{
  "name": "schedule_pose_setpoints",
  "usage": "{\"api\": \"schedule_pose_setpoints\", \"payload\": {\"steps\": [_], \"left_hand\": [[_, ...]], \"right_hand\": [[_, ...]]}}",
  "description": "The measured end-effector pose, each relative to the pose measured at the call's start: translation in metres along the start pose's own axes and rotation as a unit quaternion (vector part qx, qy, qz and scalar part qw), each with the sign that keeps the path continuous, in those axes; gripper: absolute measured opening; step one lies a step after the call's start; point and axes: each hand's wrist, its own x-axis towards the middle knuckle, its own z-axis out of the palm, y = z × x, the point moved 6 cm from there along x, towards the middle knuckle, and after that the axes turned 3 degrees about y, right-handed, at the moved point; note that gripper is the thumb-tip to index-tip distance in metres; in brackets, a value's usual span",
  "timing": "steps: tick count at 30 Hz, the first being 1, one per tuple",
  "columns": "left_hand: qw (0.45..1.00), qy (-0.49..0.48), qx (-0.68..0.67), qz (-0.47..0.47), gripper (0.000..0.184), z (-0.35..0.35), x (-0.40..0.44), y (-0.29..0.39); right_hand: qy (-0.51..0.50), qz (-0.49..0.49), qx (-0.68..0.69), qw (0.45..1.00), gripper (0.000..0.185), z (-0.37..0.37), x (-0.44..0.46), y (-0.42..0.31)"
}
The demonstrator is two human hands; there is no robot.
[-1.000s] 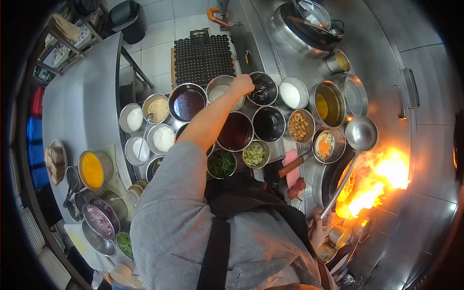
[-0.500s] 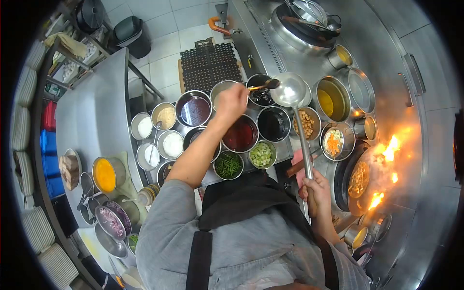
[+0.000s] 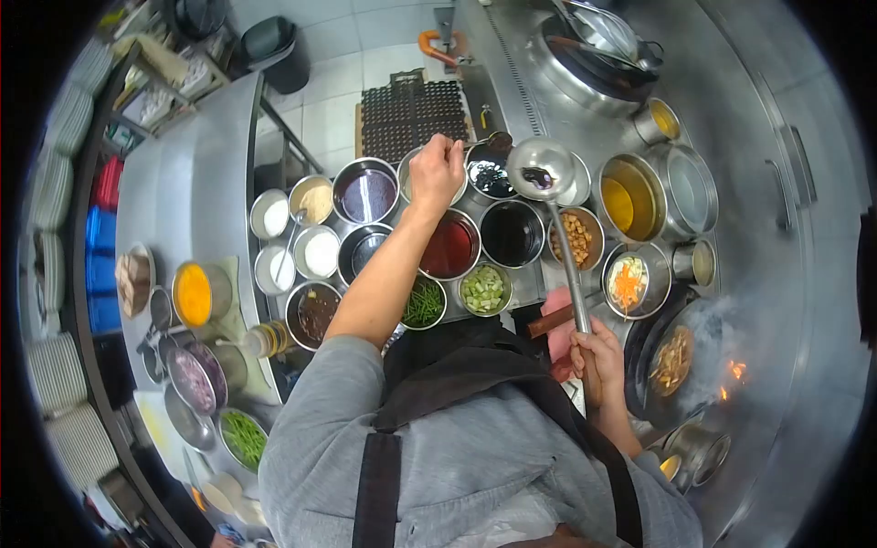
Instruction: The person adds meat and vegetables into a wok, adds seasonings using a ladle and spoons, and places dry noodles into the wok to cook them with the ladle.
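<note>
My left hand is closed around the handle of a small spoon. The spoon's dark, sauce-coated head hangs over a pot of dark sauce. My right hand grips the wooden end of a long metal ladle. A little dark sauce lies in the ladle bowl, which is held level above the pots. Below my left forearm are a pot of red liquid and a pot of black liquid. A wok with browned food smokes at my right.
Small flames burn beside the wok. Close to the ladle stand pots of diced brown pieces, chopped green vegetable and yellow oil. A steel side table with several bowls runs along the left.
The spoon has moved away from the ladle, back over the dark sauce pot. Dark sauce now shows in the ladle bowl. The wok's large flames have shrunk, leaving smoke.
</note>
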Motion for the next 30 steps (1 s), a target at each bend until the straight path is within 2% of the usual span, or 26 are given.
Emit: {"api": "schedule_pose_setpoints", "payload": {"steps": [2, 3, 4, 5, 6, 7, 8, 9, 11, 13, 14, 15, 16, 17, 19, 20, 22, 23, 25, 28, 30], "left_hand": [[0.998, 0.025, 0.064, 0.001, 0.017, 0.02, -0.008, -0.029], [0.995, -0.01, 0.055, -0.081, 0.016, 0.037, -0.015, -0.051], [0.994, -0.009, 0.07, -0.078, 0.016, 0.06, -0.027, -0.08], [0.989, -0.037, 0.039, -0.139, 0.018, 0.075, -0.038, -0.099], [0.97, -0.092, 0.085, -0.208, 0.027, 0.082, -0.046, -0.107], [0.934, -0.19, 0.107, -0.285, 0.039, 0.08, -0.051, -0.108], [0.943, -0.168, 0.125, -0.26, 0.051, 0.08, -0.059, -0.114], [0.93, -0.192, 0.113, -0.291, 0.056, 0.063, -0.057, -0.106], [0.939, -0.111, 0.119, -0.304, 0.056, 0.015, -0.06, -0.113], [0.931, 0.035, -0.009, -0.363, 0.049, -0.061, -0.071, -0.13], [0.901, 0.097, -0.042, -0.42, 0.038, -0.091, -0.09, -0.159], [0.796, 0.188, -0.253, -0.516, 0.025, -0.123, -0.111, -0.172], [0.727, 0.323, -0.295, -0.53, 0.017, -0.153, -0.139, -0.202], [0.679, 0.372, -0.309, -0.553, 0.013, -0.184, -0.157, -0.22], [0.607, 0.493, -0.311, -0.54, 0.017, -0.229, -0.181, -0.23], [0.606, 0.498, -0.309, -0.539, 0.017, -0.24, -0.187, -0.233], [0.528, 0.544, -0.38, -0.53, 0.019, -0.248, -0.199, -0.238], [0.526, 0.547, -0.38, -0.529, 0.019, -0.251, -0.201, -0.244], [0.48, 0.573, -0.428, -0.508, 0.021, -0.25, -0.201, -0.262], [0.45, 0.598, -0.472, -0.466, 0.016, -0.255, -0.193, -0.286], [0.465, 0.582, -0.489, -0.454, 0.014, -0.26, -0.184, -0.295]], "right_hand": [[0.023, -0.01, -0.035, 0.999, 0.028, -0.004, -0.003, -0.007], [0.07, -0.012, -0.069, 0.995, 0.026, 0.0, -0.007, -0.012], [0.072, -0.014, -0.08, 0.994, 0.026, -0.003, -0.007, -0.012], [0.073, -0.02, -0.087, 0.993, 0.026, -0.007, -0.005, -0.013], [0.068, -0.015, -0.105, 0.992, 0.025, -0.009, -0.004, -0.015], [0.066, -0.013, -0.121, 0.99, 0.023, -0.009, -0.005, -0.02], [0.034, -0.007, -0.123, 0.992, 0.028, -0.003, -0.007, -0.026], [0.021, 0.001, -0.131, 0.991, 0.028, 0.004, -0.005, -0.028], [0.043, -0.024, -0.101, 0.994, 0.029, 0.012, -0.005, -0.032], [0.02, -0.017, -0.125, 0.992, 0.033, 0.018, -0.003, -0.034], [0.006, -0.012, -0.134, 0.991, 0.034, 0.022, -0.001, -0.034], [-0.003, -0.012, -0.136, 0.991, 0.035, 0.027, 0.003, -0.034], [-0.012, -0.011, -0.137, 0.99, 0.036, 0.033, 0.006, -0.034], [-0.021, -0.011, -0.139, 0.99, 0.037, 0.038, 0.01, -0.034], [-0.028, -0.002, -0.14, 0.99, 0.037, 0.046, 0.016, -0.034], [-0.033, 0.001, -0.142, 0.989, 0.038, 0.049, 0.02, -0.034], [-0.055, 0.008, -0.153, 0.987, 0.037, 0.058, 0.026, -0.035], [-0.061, 0.008, -0.157, 0.986, 0.037, 0.063, 0.028, -0.036], [-0.074, 0.009, -0.165, 0.983, 0.035, 0.075, 0.031, -0.038], [-0.072, 0.002, -0.169, 0.983, 0.034, 0.092, 0.029, -0.044], [-0.08, 0.029, -0.186, 0.979, 0.049, 0.103, 0.025, -0.047]]}}
